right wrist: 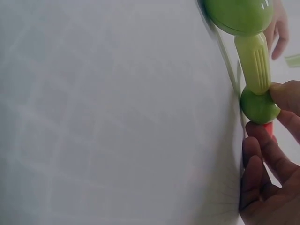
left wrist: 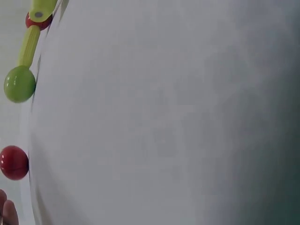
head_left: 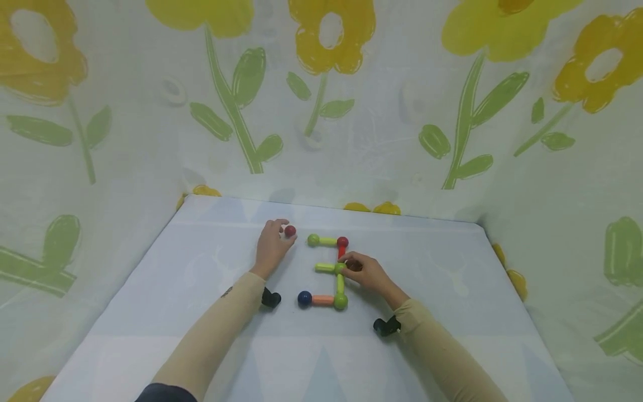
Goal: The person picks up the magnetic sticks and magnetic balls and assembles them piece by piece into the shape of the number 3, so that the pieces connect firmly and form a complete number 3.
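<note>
My right hand pinches the middle green ball between thumb and fingers; the right wrist view shows the thumb where this ball meets a yellow-green stick. That ball is part of a joined figure of balls and sticks lying on the table. A red stick links it to a red ball above, and another yellow-green stick points left from it. My left hand is beside a loose red ball, its fingers curved around the ball's side; in the left wrist view the visible fingertips stand apart from it.
The figure's top arm ends in a green ball. Its bottom arm runs from another green ball through an orange stick to a dark blue ball. A flower-printed curtain surrounds the white table.
</note>
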Tool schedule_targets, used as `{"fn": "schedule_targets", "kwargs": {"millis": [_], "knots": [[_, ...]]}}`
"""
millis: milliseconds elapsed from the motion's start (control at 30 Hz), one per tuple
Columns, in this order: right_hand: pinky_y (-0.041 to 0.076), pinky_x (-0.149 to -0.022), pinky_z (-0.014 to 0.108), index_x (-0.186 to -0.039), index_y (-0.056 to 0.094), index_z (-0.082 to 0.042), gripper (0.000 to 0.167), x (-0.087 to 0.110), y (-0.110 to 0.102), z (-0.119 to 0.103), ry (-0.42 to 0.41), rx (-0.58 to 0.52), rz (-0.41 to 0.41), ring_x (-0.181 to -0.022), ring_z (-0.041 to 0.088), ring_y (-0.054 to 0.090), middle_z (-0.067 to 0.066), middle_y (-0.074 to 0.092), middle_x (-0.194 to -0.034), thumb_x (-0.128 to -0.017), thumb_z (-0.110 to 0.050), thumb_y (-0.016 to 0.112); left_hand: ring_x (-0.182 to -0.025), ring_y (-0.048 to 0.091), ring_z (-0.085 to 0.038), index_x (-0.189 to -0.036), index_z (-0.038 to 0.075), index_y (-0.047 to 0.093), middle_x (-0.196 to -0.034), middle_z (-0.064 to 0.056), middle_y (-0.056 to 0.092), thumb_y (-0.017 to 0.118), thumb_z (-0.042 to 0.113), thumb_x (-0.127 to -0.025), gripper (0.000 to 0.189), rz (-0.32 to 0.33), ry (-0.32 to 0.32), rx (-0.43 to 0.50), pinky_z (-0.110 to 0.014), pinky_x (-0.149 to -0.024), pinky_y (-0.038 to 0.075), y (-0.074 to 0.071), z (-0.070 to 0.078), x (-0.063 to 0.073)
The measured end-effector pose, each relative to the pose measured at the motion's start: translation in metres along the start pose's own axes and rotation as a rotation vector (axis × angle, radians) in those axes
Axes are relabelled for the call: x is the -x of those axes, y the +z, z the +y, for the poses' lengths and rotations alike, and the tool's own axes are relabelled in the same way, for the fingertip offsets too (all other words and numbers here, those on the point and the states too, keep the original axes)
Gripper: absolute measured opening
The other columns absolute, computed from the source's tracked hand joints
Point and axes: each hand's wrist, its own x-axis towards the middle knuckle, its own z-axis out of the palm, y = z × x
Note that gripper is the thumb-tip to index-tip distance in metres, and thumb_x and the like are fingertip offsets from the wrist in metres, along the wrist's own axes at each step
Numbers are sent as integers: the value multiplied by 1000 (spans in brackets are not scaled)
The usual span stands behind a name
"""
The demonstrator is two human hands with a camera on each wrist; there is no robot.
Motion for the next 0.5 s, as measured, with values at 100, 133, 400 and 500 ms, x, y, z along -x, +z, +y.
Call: {"fn": "schedule_targets", "kwargs": {"millis": [100, 133, 400, 500], "knots": [[48, -78, 28, -109, 68, -27, 22, 0, 1, 1, -3, -5, 7, -88, 12, 58, -4, 67, -98, -89, -32, 72, -96, 56, -28, -129, 9, 56, -114, -15, 56, 76, 27, -85, 51, 4, -25, 13, -38, -85, 49, -1, -5, -3], [48, -78, 28, -109, 68, -27, 22, 1, 1, 1, -4, -4, 9, -88, 12, 58, -5, 67, -98, -89, -32, 72, -98, 57, -28, -130, 9, 55, -116, -15, 55, 76, 28, -86, 52, -2, -31, 16, -39, -87, 49, -1, -6, -3], [48, -78, 28, -110, 68, -28, 22, -1, 2, 2, 6, -2, 6, -88, 11, 58, -6, 67, -98, -89, -32, 72, -96, 56, -26, -132, 9, 55, -118, -13, 59, 73, 30, -88, 52, -84, -77, 54, -39, -86, 48, -1, -15, -7], [48, -78, 28, -110, 68, -28, 22, -1, 2, 2, 5, 1, 9, -88, 11, 58, -5, 67, -98, -89, -32, 72, -97, 58, -26, -133, 11, 56, -119, -13, 62, 72, 31, -89, 51, -97, -66, 53, -39, -85, 48, -1, -16, -9]]}}
